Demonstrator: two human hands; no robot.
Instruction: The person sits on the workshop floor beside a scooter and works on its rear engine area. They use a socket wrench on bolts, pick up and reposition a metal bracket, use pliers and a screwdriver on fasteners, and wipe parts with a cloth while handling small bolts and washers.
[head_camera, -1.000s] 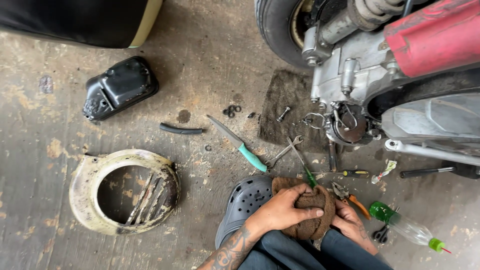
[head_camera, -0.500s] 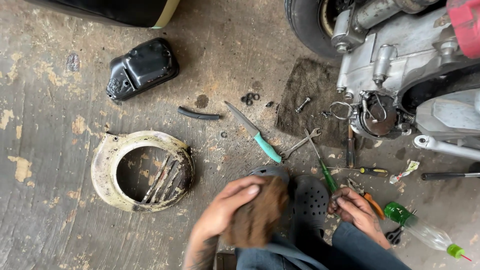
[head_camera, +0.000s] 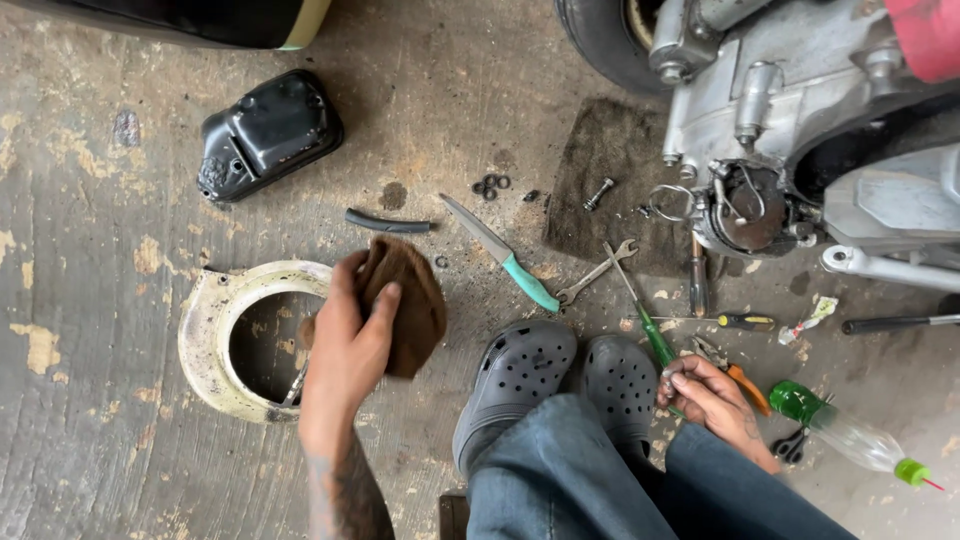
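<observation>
Brown rag (head_camera: 405, 300): gripped in your left hand (head_camera: 350, 345), fingers closed over its near edge, held above the concrete floor (head_camera: 90, 180) just right of the round cream housing (head_camera: 215, 335).
Left hand: closed on the rag; the tattooed forearm runs down to the bottom edge of the view.
Right hand (head_camera: 710, 395): low on the right, fingertips pinched on a small metal part too small to identify; it rests beside the orange-handled pliers (head_camera: 748, 385).
Cream housing: lies flat on the floor at left, its ring partly covered by your left hand and wrist.
Black cover (head_camera: 265, 140): on the floor toward the top left, well apart from the rag.
Black hose piece (head_camera: 388, 222): just above the rag, on bare floor.
Teal-handled knife (head_camera: 500, 252): angled between the hose piece and the dark mat (head_camera: 610, 150).
Dark mat: under the engine (head_camera: 760, 120), carrying a bolt (head_camera: 597, 193).
Open-ended wrench (head_camera: 597, 272): at the mat's near edge, crossed by the green-handled screwdriver (head_camera: 640, 310).
Grey clogs (head_camera: 520, 375): your feet, between the two hands, standing in the direct line from rag to right hand.
Plastic bottle (head_camera: 850, 435): green-ended, lying near the bottom right, beside the right wrist.
Washers (head_camera: 490, 185): small cluster above the knife tip.
</observation>
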